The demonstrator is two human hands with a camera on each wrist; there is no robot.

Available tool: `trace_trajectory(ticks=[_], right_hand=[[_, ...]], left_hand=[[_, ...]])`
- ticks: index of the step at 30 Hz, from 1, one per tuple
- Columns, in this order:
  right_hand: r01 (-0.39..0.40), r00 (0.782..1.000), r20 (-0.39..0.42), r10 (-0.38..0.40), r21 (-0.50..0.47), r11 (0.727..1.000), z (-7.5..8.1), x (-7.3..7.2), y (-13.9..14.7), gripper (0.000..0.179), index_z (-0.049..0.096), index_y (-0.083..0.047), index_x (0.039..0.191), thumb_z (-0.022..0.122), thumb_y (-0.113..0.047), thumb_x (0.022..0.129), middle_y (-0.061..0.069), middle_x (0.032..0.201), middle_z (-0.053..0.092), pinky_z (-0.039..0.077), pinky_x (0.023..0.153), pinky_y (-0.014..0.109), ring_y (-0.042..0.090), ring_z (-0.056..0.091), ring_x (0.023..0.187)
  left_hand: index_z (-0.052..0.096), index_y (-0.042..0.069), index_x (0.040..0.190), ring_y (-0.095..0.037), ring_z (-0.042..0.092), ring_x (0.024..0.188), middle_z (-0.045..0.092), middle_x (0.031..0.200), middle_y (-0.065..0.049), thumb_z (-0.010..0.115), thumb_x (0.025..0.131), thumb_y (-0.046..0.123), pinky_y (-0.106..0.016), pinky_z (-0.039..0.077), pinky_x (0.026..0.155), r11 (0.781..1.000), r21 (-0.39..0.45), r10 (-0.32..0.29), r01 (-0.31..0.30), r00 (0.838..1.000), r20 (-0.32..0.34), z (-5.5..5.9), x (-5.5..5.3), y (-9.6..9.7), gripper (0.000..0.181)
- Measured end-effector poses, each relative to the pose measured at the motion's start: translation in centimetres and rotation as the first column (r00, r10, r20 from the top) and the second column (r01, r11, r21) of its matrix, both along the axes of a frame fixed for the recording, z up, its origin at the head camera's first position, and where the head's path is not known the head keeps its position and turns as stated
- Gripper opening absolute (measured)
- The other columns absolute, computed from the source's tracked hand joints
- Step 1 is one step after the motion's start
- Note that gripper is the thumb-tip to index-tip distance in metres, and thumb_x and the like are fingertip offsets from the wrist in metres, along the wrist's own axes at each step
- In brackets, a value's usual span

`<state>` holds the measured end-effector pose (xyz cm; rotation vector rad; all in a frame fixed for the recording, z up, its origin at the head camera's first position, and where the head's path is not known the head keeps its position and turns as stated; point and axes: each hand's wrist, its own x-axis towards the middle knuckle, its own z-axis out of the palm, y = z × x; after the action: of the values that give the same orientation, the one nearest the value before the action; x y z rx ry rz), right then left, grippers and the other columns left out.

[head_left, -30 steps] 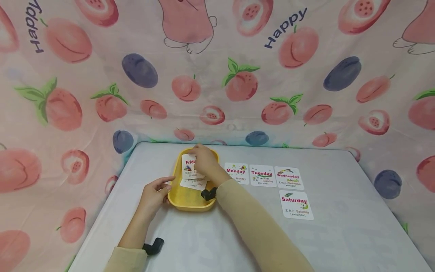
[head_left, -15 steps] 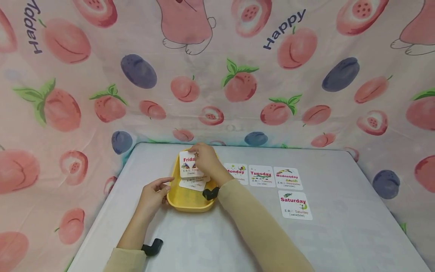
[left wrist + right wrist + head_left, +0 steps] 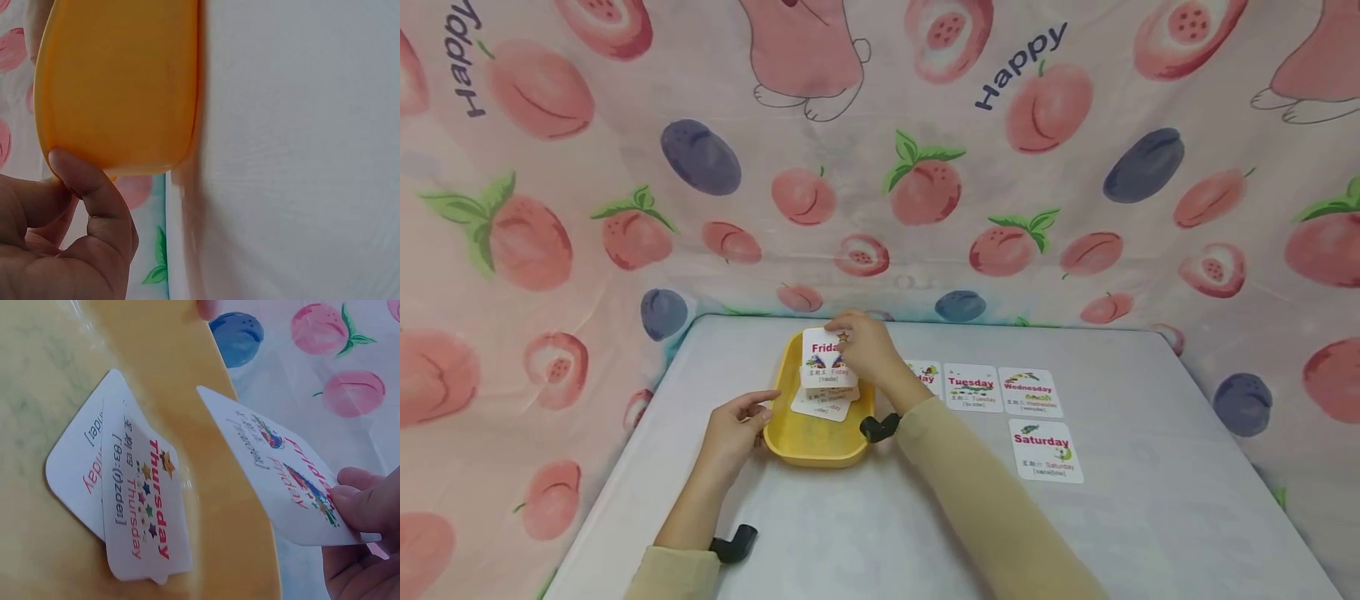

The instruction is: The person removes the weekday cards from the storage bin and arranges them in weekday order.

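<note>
Left hand [image 3: 730, 430] pinches the yellow tray [image 3: 816, 443] by its nine-o'clock rim, apparently steadying it, while the right hand [image 3: 874, 352] pinches the Friday card [image 3: 822, 372] over twelve o'clock, raised clear of the Thursday card [image 3: 147, 515].

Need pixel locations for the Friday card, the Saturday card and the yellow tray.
Friday card [image 3: 270, 472]: right wrist view, middle of its printed face.
Saturday card [image 3: 1047, 452]: head view, middle of its printed face.
Yellow tray [image 3: 817, 442]: head view, bare floor at its near end.
</note>
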<state>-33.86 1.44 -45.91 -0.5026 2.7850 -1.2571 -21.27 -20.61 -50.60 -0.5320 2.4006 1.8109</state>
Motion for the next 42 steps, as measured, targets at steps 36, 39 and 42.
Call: trace_trajectory(ticks=[36,39,42], right_hand=[[0.112,0.992,-0.045,-0.116,-0.08,0.991,2.6,4.0,10.2,0.037,0.077,-0.019,0.134,0.07,-0.004,0.101,0.0,0.151,0.063,0.047,0.123,0.05,0.027,0.051,0.151],[0.111,0.992,-0.059,-0.115,-0.071,0.991,2.8,4.4,11.3,0.036,0.076,-0.018,0.134,0.07,-0.004,0.101,0.001,0.15,0.064,0.047,0.122,0.052,0.029,0.052,0.151],[0.115,0.991,-0.062,-0.119,-0.06,0.992,2.9,4.8,12.4,0.037,0.076,-0.018,0.134,0.071,-0.004,0.1,-0.001,0.146,0.065,0.048,0.121,0.051,0.028,0.053,0.149]], left_hand=[[0.07,0.007,0.14,-0.016,0.056,0.074,0.057,0.099,-0.007,0.061,0.106,0.001,-0.027,0.054,0.062,0.999,0.032,-0.014,0.015,0.999,-0.036,-0.2,-0.1,0.0,0.036],[0.07,0.007,0.141,-0.017,0.056,0.074,0.057,0.099,-0.007,0.06,0.107,0.002,-0.026,0.054,0.061,0.999,0.03,-0.016,0.017,0.999,-0.04,-0.3,-0.1,0.0,0.036],[0.07,0.008,0.141,-0.017,0.056,0.075,0.057,0.1,-0.007,0.06,0.107,0.002,-0.026,0.054,0.062,1.0,0.028,-0.014,0.015,0.999,-0.036,-0.3,-0.1,0.0,0.036]])
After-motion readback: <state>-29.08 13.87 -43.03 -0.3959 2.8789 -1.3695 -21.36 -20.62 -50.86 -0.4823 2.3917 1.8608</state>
